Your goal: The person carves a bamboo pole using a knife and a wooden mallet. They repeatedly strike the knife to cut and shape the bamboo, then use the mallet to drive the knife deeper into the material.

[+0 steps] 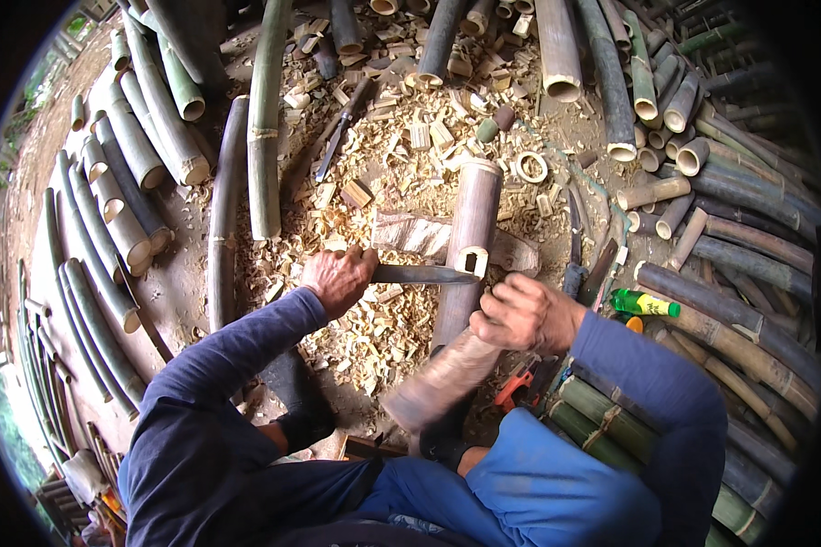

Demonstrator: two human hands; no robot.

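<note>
My left hand (340,279) is closed round the handle of a long knife (420,273). Its dark blade points right and its tip lies at the bamboo piece (476,205), just below a dark hole cut in the wall. That bamboo piece rests across a rough wooden block (410,233) and slopes toward me between my legs. To the right of it, my right hand (531,313) grips a thick wooden mallet (442,381). The mallet's body slants down to the left and is smeared by motion. My right fingers hide its gripped end.
Wood shavings (365,351) and chips cover the ground. Another knife (342,132) lies farther off. Bamboo poles stand left (228,214) and pile up right (748,328). On the right are a green bottle (646,303) and an orange-handled tool (517,387). A bamboo ring (543,173) lies beyond the block.
</note>
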